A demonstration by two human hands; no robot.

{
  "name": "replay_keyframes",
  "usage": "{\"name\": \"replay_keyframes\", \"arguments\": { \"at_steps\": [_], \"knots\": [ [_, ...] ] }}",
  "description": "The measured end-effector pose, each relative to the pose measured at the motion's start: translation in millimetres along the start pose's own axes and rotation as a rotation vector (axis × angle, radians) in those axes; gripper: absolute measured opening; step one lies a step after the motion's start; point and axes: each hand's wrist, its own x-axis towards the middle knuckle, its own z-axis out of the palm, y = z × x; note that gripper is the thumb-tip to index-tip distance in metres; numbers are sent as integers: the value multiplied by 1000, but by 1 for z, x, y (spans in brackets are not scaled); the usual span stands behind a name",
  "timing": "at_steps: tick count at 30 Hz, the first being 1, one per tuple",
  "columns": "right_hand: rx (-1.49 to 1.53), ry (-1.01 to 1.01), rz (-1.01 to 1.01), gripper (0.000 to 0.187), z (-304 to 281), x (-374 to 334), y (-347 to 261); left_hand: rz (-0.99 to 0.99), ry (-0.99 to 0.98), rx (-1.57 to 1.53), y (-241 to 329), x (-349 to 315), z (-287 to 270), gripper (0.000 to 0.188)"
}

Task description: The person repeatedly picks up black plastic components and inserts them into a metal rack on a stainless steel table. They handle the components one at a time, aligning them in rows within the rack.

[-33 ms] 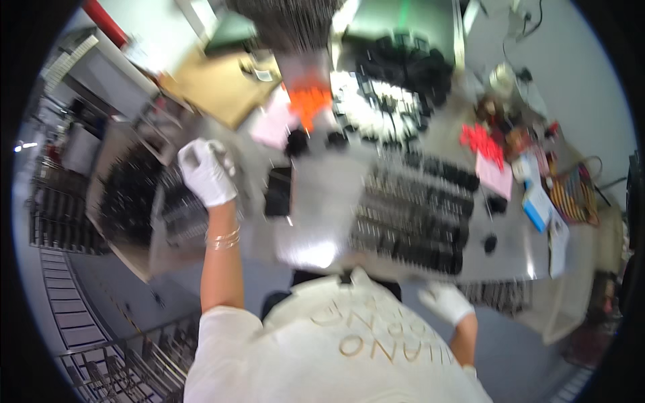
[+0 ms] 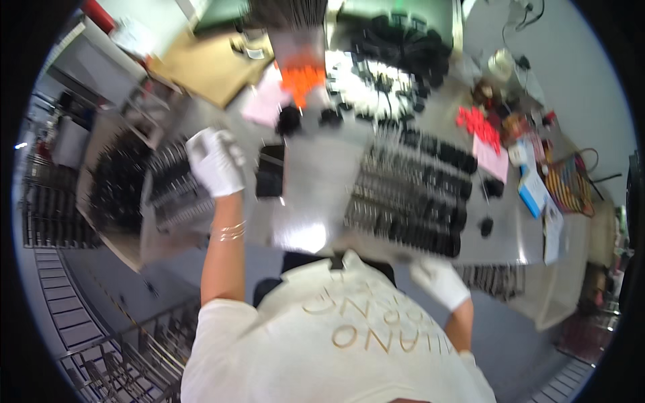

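Note:
My left hand (image 2: 215,163), in a white glove, is over the left part of the metal table, its fingers curled in. What they hold, if anything, I cannot make out. Just left of it lies a batch of black slotted parts (image 2: 176,180) in rows. To its right rests a black phone-like slab (image 2: 270,171). My right hand (image 2: 440,283), gloved too, is low by the table's front edge with its fingers stretched out and somewhat blurred. Nothing shows in it. Closest to it are several long rows of black parts (image 2: 403,225) on the table.
A bin of black pieces (image 2: 119,178) stands at the far left. Behind are a cardboard sheet (image 2: 215,67), orange pieces (image 2: 302,82) and a bright lit patch with black parts (image 2: 376,87). Red pieces (image 2: 478,126), a pink sheet (image 2: 490,158) and a striped bag (image 2: 570,185) sit at right.
The whole view has shifted slightly. My left hand has moved a little to the right, nearer the black slab. My right hand stays by the front edge.

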Motion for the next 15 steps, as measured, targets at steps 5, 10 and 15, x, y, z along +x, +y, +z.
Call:
{"name": "replay_keyframes", "arguments": {
  "at_steps": [5, 10, 15],
  "knots": [
    [-285, 399, -460, 43, 32, 74, -110, -411, -459, -49, -110, -108, 37, 20],
    [-757, 412, -540, 57, 48, 102, -103, -585, -425, -75, -87, -121, 23, 32],
    [-755, 428, -622, 48, 47, 115, -103, -566, -559, -19, -102, -103, 22, 38]
  ]
}}
